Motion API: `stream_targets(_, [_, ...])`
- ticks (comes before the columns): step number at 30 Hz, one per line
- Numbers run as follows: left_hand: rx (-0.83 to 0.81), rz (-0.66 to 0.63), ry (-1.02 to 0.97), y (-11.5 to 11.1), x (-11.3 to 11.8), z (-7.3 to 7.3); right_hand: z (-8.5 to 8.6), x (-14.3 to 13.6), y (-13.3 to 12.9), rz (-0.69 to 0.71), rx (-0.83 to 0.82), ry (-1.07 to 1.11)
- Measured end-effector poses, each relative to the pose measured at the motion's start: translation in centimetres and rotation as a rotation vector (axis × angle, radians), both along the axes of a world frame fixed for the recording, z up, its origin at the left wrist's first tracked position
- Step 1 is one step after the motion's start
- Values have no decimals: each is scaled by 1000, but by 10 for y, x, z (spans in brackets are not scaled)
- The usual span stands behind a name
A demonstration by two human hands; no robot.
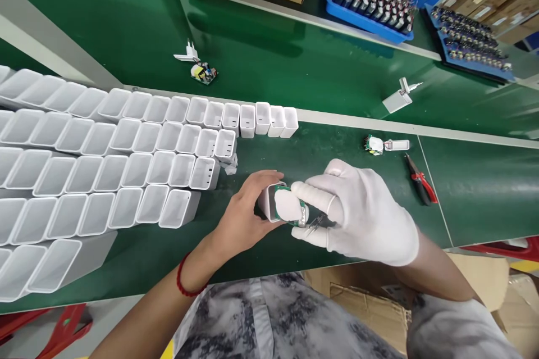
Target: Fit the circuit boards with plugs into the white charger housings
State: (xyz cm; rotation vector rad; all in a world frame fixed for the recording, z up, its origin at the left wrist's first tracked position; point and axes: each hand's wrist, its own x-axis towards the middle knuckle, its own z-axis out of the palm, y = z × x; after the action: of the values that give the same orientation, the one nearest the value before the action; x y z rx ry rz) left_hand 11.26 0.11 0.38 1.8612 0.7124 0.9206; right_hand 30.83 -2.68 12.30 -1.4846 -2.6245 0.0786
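Over the table (269, 258), the left hand (240, 213) is gripping a white case (266, 205) while the gloved right hand (368, 216) is pinching a padded circuit board (288, 205) at its mouth. Fitting them seems to be calling for careful alignment.

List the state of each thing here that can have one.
White plastic housing: open-ended, in left hand.
Green circuit board with white pad: at its opening, in white-gloved right hand.
Rows of white rectangular housings: open ends up.
Red-and-black pliers: lying down, unheld.
Blue plastic tray: filled.
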Motion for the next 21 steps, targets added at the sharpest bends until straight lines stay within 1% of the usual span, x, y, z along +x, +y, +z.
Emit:
stream_targets(3, [16,34,-8,-1,2,-1,9,-5,3,21,-34,-87])
stream_targets(5, [21,44,-24,-1,2,-1,12,-6,4,36,-41,-130])
stream_targets(7, [19,39,-38,-1,3,-1,12,-7,4,52,-32,-158])
stream_targets(12, [16,30,-19,-1,3,-1,9,-10,5,93,50,-204])
stream_targets(15, [21,38,-10,0,2,0,9,-12,5,111,73,-217])
stream_targets(21, [-14,7,-13,-1,1,-1,9,-13,6,121,85,-236])
